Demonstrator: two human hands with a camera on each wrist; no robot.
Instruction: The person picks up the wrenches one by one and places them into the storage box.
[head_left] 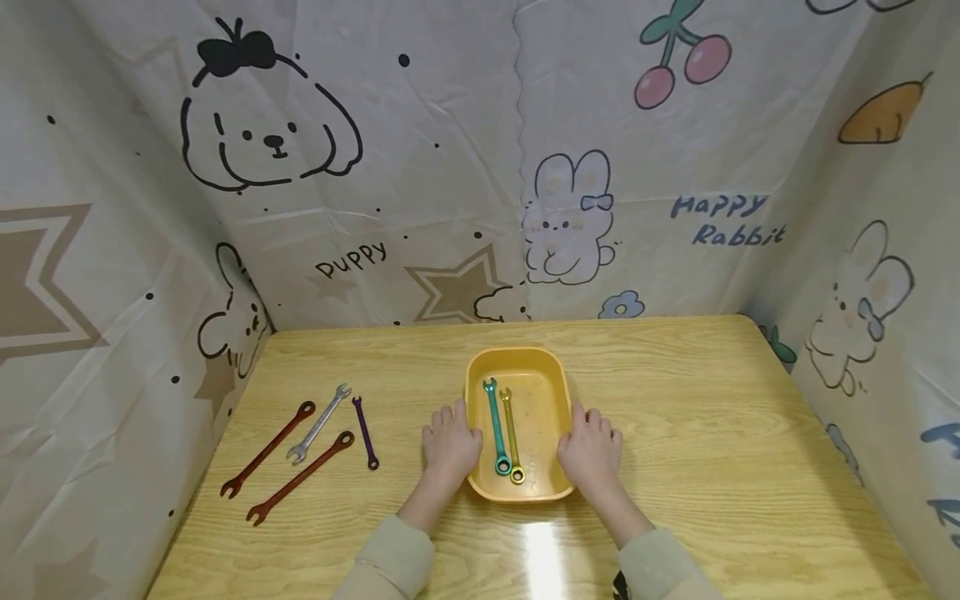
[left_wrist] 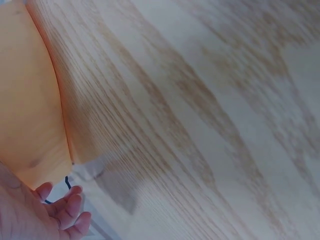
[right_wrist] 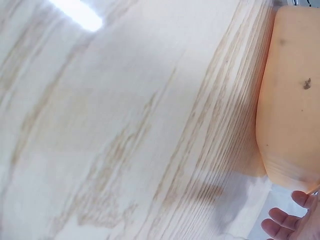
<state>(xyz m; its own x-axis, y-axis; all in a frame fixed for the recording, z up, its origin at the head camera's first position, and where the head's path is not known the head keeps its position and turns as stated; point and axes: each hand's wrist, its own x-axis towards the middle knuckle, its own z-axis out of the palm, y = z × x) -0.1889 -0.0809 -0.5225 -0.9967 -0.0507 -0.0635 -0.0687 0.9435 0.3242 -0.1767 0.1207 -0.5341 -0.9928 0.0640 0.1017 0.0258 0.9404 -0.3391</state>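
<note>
A yellow plastic tray stands on the wooden table between both hands. Inside it lie a teal wrench and a yellow-green wrench, side by side. My left hand holds the tray's left side, its thumb at the rim. On the opposite side my right hand grips the tray likewise. The wrist views show the tray's outer walls, with the fingers of the left hand and the right hand bent near a lower corner; the thumbs are hidden there.
On the table, to the left, lie two red-brown wrenches, a silver wrench and a small purple wrench. Printed cloth hangs behind the table and along both sides.
</note>
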